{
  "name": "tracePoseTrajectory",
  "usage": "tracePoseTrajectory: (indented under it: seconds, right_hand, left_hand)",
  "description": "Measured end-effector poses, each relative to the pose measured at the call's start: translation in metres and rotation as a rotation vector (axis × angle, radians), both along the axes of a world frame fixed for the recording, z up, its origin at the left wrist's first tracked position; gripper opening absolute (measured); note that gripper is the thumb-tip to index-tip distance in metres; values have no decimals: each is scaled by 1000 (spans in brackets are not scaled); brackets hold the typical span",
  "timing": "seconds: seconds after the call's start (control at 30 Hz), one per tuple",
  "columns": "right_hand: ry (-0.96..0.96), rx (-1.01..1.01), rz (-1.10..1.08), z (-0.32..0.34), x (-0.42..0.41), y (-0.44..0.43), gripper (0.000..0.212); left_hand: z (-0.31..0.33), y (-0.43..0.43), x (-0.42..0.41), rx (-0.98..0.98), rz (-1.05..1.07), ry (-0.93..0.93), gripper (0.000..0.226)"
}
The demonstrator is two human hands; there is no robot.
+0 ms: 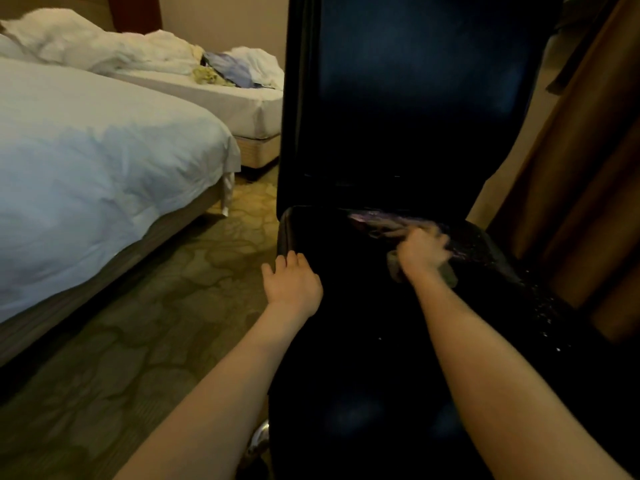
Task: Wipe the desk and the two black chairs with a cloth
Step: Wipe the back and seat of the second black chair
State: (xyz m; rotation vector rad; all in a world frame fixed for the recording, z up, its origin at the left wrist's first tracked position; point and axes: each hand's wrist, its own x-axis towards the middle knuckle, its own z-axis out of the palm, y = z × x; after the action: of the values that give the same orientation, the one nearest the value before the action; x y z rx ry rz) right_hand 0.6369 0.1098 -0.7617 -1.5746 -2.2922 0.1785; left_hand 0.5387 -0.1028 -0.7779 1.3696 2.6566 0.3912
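A black chair with a tall glossy backrest fills the middle and right of the view, its seat running toward me. My right hand presses a greyish cloth onto the far part of the seat, near the backrest; hand and cloth are motion-blurred. My left hand rests on the seat's left edge, its fingers laid over the rim. White specks dot the seat's right side. Neither the desk nor a second chair is in view.
A bed with white linen stands close on the left. A second bed with rumpled sheets and clothes lies behind it. Patterned carpet runs between the bed and the chair. Brown curtains hang at the right.
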Motion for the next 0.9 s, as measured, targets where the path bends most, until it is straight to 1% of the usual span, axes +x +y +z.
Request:
tracePoseTrajectory:
  seconds: [0.13, 0.2, 0.27, 0.33, 0.4, 0.47, 0.53, 0.6, 0.63, 0.73, 0.8, 0.9]
  right_hand:
    - [-29, -40, -91, 7, 59, 34, 44]
    - [48, -67, -95, 18, 69, 38, 39]
    - [179, -78, -25, 32, 63, 28, 35]
    - [277, -43, 43, 45, 46, 1, 35]
    - [313, 0, 101, 50, 28, -40, 36]
    - [263, 4, 216, 39, 15, -87, 35]
    - [116, 21, 316, 20, 4, -134, 36]
    - [-18, 65, 344, 6, -2, -157, 39]
    - [-49, 71, 348, 3, 0, -155, 41]
    - [-37, 60, 342, 1, 24, -125, 42]
    - [-36, 63, 256, 0, 47, -94, 43]
    - [-81, 32, 101, 4, 79, -53, 44]
  left_hand:
    - [-7, -1, 3, 40, 37, -11, 50]
    - [-7, 1, 7, 73, 84, 16, 49]
    - [-6, 3, 11, 112, 122, 55, 47]
    - [-6, 1, 13, 138, 172, 62, 44]
    - [-5, 0, 17, 164, 233, 51, 41]
    - [-3, 2, 21, 170, 289, 36, 39]
    - [-2, 4, 24, 159, 338, 8, 37]
    - [-2, 4, 23, 142, 357, -17, 38]
    - [-3, 4, 21, 142, 355, -23, 39]
    - [-2, -1, 18, 128, 295, -20, 42]
    - [0, -3, 18, 131, 248, -36, 40]
    - [1, -5, 21, 118, 272, -12, 39]
